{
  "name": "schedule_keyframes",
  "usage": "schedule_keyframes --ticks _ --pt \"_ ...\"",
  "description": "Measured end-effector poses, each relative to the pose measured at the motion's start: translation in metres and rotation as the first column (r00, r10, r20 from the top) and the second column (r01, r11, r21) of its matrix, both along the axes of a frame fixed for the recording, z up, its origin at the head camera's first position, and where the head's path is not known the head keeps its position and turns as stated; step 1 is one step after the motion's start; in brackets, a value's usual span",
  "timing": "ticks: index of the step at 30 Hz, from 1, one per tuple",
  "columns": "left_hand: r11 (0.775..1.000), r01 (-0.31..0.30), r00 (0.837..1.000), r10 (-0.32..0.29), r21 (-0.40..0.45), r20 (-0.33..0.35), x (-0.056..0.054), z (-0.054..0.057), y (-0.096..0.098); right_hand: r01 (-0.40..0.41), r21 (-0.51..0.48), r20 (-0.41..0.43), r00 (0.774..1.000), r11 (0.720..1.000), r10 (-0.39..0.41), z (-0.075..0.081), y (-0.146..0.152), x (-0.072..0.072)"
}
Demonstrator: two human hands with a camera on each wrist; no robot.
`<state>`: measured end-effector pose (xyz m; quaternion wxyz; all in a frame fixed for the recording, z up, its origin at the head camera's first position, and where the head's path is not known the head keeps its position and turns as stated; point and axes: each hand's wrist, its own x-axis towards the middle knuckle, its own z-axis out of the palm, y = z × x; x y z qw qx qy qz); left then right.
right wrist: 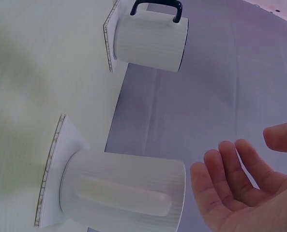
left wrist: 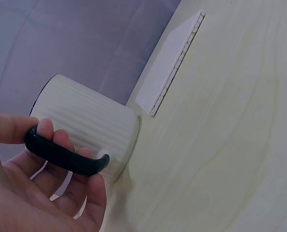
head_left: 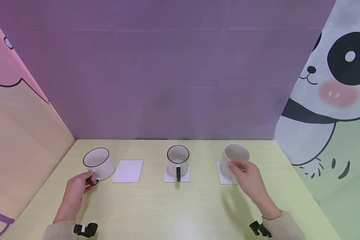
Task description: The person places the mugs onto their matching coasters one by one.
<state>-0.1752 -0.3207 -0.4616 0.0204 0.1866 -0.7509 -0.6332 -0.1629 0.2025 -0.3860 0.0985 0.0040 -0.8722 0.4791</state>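
Note:
At the left, my left hand (head_left: 75, 189) grips the black handle (left wrist: 61, 155) of a white, dark-rimmed mug (head_left: 103, 166). Its fingers go through the handle. That mug is just left of a bare white square coaster (head_left: 128, 171); whether its base touches the table cannot be told. My right hand (head_left: 249, 176) is beside the rim of a plain white mug (head_left: 236, 151), fingers loosely bent with nothing between them and the thumb. The plain mug's pale handle (right wrist: 124, 195) faces me, hidden by the hand in the head view. It stands upright on its own coaster (head_left: 226, 180).
In the middle, another white mug (head_left: 180, 160) with a dark rim and black handle stands on a white coaster (head_left: 169, 178). The pale wooden table (head_left: 168, 210) ends at a purple backdrop (head_left: 174, 73), with printed cartoon panels on both sides.

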Motion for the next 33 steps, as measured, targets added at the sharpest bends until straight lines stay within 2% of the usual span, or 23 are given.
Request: schedule_keyframes --ticks 10,20,33 --pt "1.0 -0.014 1.0 0.014 0.007 0.011 -0.001 0.0 -0.001 -0.044 0.011 -0.007 0.999 0.999 0.044 -0.002 -0.011 -0.003" --pt "1.0 -0.022 1.0 0.022 -0.003 0.019 -0.002 -0.004 0.001 -0.11 0.015 -0.054 0.992 0.994 0.111 -0.002 -0.019 -0.006" --pt "0.999 -0.04 0.999 0.04 -0.004 0.028 -0.001 -0.002 0.002 -0.173 -0.007 -0.082 0.982 0.985 0.172 -0.006 -0.033 -0.008"
